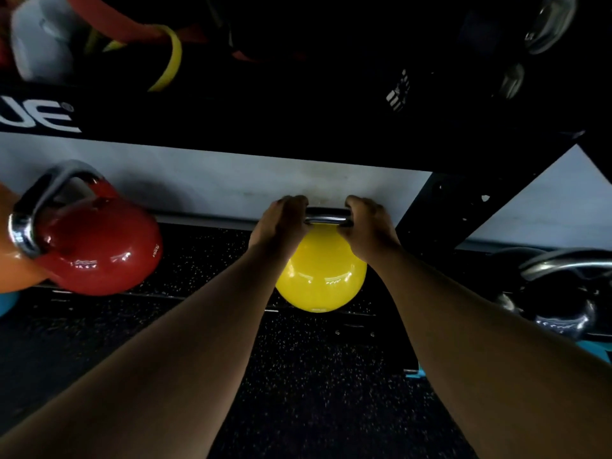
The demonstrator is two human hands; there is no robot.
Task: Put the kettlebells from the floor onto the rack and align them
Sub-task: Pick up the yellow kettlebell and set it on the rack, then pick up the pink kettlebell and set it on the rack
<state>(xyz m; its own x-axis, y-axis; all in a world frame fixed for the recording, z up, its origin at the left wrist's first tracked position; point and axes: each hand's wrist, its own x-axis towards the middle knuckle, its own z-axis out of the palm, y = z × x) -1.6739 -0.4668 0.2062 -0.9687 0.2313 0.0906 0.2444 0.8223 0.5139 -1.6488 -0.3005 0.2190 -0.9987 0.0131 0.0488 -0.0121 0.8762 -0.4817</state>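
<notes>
Black speckled rubber floor (308,392) fills the lower part of the head view, with a pale wall behind and a dark steel rack (463,207) crossing above it. Both hands are clamped on the chrome handle (328,216) of a yellow kettlebell (321,276): the left hand (281,223) grips the left end, the right hand (367,226) grips the right end, and a short stretch of bare handle shows between them. The yellow kettlebell hangs upright below the hands, near the middle of the view, over the rack's low rails; whether its base touches them cannot be told.

To the left, well apart from the yellow one, a red kettlebell (99,250) sits tilted, its chrome handle leaning toward the left edge. An orange kettlebell (13,260) is just beside it, partly cut off by the frame. At the far right a black kettlebell (559,309) with a steel handle stands in shadow. Yellow and red resistance bands (172,58) lie on the upper shelf, which is dark and blurred.
</notes>
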